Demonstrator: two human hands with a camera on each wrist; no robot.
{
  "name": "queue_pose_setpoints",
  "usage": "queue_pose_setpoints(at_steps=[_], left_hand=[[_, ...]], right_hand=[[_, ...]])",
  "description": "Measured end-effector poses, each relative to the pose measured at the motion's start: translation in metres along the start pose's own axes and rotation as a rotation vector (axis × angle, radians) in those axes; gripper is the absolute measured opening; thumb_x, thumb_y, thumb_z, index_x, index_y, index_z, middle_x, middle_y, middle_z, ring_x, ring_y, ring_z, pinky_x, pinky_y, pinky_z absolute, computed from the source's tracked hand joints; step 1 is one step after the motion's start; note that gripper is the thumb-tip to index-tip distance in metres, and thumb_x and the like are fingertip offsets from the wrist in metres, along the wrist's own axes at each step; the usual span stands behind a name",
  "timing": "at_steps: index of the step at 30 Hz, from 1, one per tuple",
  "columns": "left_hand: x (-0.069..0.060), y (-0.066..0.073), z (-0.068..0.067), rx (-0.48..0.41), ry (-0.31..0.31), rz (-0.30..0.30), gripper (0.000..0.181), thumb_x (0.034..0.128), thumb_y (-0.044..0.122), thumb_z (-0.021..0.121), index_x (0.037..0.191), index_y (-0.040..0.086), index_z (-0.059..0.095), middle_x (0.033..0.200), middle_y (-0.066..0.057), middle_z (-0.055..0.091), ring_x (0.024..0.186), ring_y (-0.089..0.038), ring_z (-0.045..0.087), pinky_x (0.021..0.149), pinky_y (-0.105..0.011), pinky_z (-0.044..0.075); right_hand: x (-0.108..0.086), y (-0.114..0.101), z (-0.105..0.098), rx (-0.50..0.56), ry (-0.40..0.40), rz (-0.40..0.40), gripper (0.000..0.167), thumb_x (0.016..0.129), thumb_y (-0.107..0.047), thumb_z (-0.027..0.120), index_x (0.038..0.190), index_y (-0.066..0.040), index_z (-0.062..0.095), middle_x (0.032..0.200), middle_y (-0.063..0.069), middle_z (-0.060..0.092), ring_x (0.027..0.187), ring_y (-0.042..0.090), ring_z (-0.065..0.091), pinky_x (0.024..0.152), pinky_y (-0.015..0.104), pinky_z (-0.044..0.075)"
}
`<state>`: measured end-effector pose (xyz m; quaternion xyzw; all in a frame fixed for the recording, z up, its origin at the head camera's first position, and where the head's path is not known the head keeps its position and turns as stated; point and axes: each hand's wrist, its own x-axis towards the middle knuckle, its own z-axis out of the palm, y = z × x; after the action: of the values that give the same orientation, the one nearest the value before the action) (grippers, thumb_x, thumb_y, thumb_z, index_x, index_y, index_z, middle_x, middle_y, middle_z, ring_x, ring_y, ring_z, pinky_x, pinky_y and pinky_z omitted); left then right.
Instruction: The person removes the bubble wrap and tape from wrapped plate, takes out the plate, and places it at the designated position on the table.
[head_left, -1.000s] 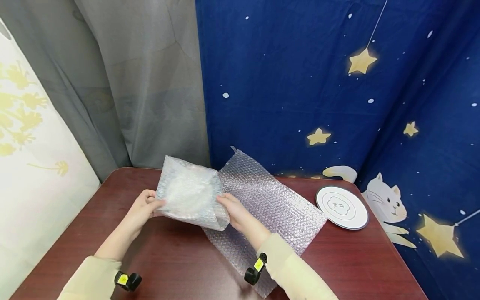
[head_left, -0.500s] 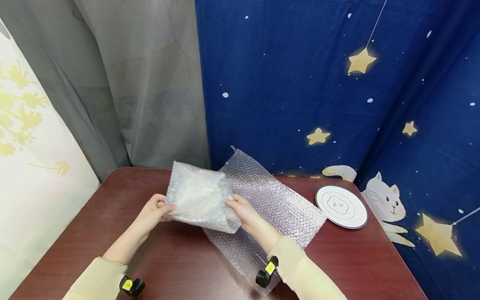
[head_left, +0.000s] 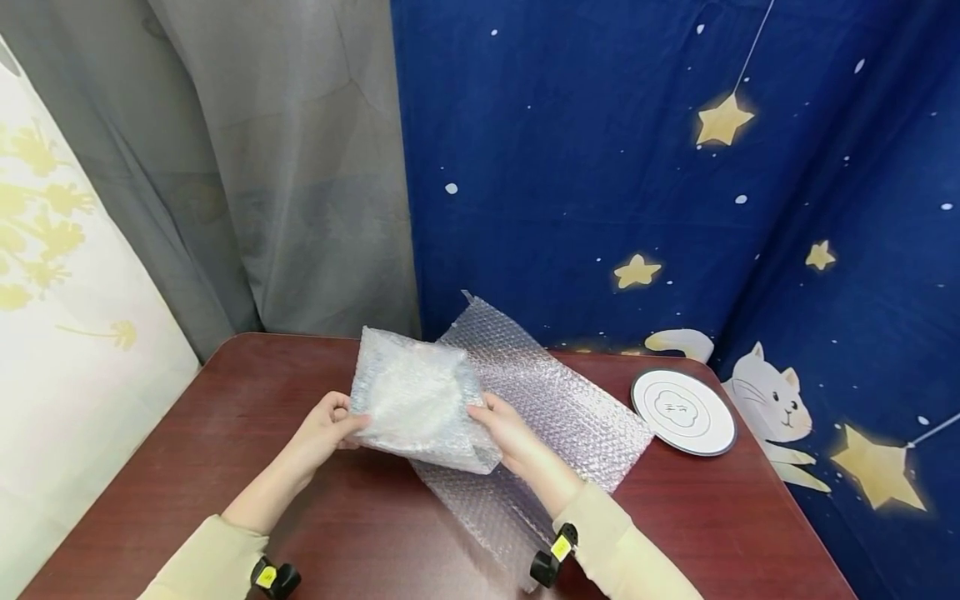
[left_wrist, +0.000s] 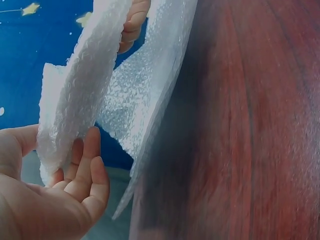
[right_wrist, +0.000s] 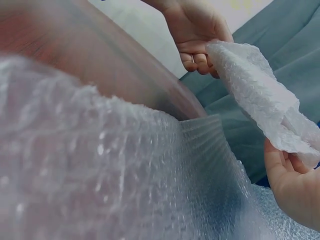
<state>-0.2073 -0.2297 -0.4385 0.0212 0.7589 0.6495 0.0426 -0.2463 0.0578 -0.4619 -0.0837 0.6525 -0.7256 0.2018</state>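
A bubble-wrapped bundle (head_left: 420,400), roughly square with a pale round shape showing through, is held up off the table between both hands. My left hand (head_left: 327,429) pinches its left edge, thumb on the near face; in the left wrist view the fingers of that hand (left_wrist: 65,185) lie behind the wrap. On the opposite edge, my right hand (head_left: 506,429) grips the bundle with its thumb in front. The right wrist view shows both hands at the ends of the bundle (right_wrist: 260,90). What is inside is hidden by the layers of wrap.
A large loose sheet of bubble wrap (head_left: 555,400) lies slanted across the dark red table (head_left: 225,417), partly under the right forearm. At the right, a white plate (head_left: 684,412) with a dark rim touches or nearly touches the sheet's corner. Curtains (head_left: 562,167) hang behind the table.
Both hands have shifted to the right and slightly toward the person, carrying the bubble-wrapped bundle with them. The loose sheet and the plate have stayed in place.
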Motion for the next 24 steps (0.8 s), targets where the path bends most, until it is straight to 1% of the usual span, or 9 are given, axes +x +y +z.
queue_pose_setpoints(at_steps=[3,5,7,8,10,15,20,24], left_hand=[[-0.001,0.001,0.005,0.004,-0.016,0.003,0.029,0.0884,0.004,0.063,0.092,0.004,0.034,0.068,0.000,0.053,0.065,-0.010,0.054,0.066,-0.030,0.050],[-0.001,0.001,0.008,0.011,-0.024,0.008,0.030,0.0879,0.004,0.064,0.091,0.003,0.034,0.065,0.000,0.048,0.061,-0.011,0.051,0.066,-0.031,0.050],[-0.001,0.001,0.011,0.024,-0.022,0.012,0.031,0.0873,0.004,0.065,0.091,0.003,0.034,0.062,0.001,0.042,0.057,-0.012,0.046,0.066,-0.031,0.050],[0.000,0.001,0.013,0.030,-0.022,0.016,0.031,0.0871,0.004,0.065,0.091,0.003,0.034,0.061,0.001,0.040,0.058,-0.012,0.046,0.066,-0.032,0.050],[0.000,0.001,0.018,0.054,-0.010,0.024,0.031,0.0867,0.004,0.066,0.090,0.002,0.035,0.061,0.002,0.034,0.057,-0.012,0.044,0.066,-0.032,0.051],[0.004,0.000,0.029,0.129,0.028,0.038,0.032,0.0851,0.006,0.069,0.089,0.002,0.038,0.061,0.005,0.029,0.060,-0.013,0.048,0.060,-0.032,0.050],[0.007,0.000,0.041,0.150,0.043,0.036,0.031,0.0840,0.006,0.070,0.089,0.003,0.040,0.060,0.004,0.031,0.060,-0.015,0.048,0.057,-0.032,0.048],[0.011,-0.002,0.050,0.166,0.051,0.035,0.030,0.0835,0.006,0.071,0.088,0.003,0.041,0.061,0.002,0.034,0.058,-0.015,0.047,0.054,-0.030,0.046]], right_hand=[[-0.005,0.000,-0.005,-0.004,-0.003,-0.002,0.044,0.099,-0.023,0.052,0.134,0.002,0.045,0.111,0.009,0.061,0.095,0.019,0.061,0.084,0.035,0.050],[-0.009,0.000,-0.009,-0.014,-0.003,-0.009,0.045,0.098,-0.023,0.052,0.135,0.002,0.044,0.111,0.009,0.061,0.096,0.019,0.061,0.084,0.035,0.050],[-0.012,0.001,-0.013,0.005,-0.007,0.000,0.045,0.098,-0.023,0.052,0.135,0.002,0.044,0.111,0.010,0.060,0.096,0.019,0.061,0.084,0.035,0.050],[-0.014,0.001,-0.015,0.009,-0.009,-0.002,0.045,0.099,-0.023,0.052,0.135,0.002,0.043,0.110,0.009,0.060,0.096,0.019,0.061,0.083,0.035,0.050],[-0.017,0.002,-0.019,0.021,-0.010,-0.009,0.043,0.099,-0.021,0.052,0.133,0.003,0.043,0.108,0.008,0.060,0.094,0.018,0.061,0.081,0.034,0.050],[-0.022,0.004,-0.028,0.015,0.015,-0.025,0.037,0.098,-0.019,0.053,0.126,0.004,0.046,0.100,0.005,0.061,0.087,0.016,0.061,0.076,0.031,0.051],[-0.027,0.004,-0.036,0.019,0.039,-0.017,0.032,0.097,-0.018,0.054,0.120,0.003,0.048,0.097,0.005,0.061,0.085,0.016,0.061,0.074,0.031,0.051],[-0.031,0.003,-0.043,0.005,0.060,-0.012,0.033,0.097,-0.018,0.053,0.121,0.004,0.048,0.098,0.006,0.061,0.085,0.016,0.061,0.074,0.032,0.051]])
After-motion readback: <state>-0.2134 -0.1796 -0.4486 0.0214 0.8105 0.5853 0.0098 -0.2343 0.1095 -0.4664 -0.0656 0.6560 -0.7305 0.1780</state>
